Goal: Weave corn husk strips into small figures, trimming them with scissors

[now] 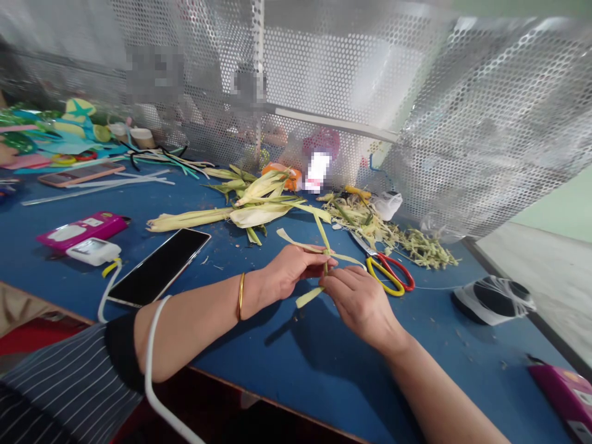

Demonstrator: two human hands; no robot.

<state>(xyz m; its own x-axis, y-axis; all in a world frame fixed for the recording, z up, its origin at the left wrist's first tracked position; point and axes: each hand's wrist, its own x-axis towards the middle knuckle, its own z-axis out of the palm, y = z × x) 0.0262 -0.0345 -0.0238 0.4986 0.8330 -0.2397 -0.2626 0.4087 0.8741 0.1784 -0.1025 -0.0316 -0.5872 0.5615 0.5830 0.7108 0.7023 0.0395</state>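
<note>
Pale green corn husk strips cross in a small knot-like bundle between my two hands, their loose ends sticking out several ways. My left hand, a gold bangle on its wrist, pinches the bundle from the left. From the right, my right hand grips it lower down with curled fingers. One strip end hangs below the fingers. Just right of my hands lie scissors with one red and one yellow handle. Behind them spread whole corn husks and a heap of husk scraps.
A black-screened phone, a magenta case and a white corded device lie left on the blue table. Right are a thread-wrapped black object and another magenta object. A perforated silvery sheet hangs behind.
</note>
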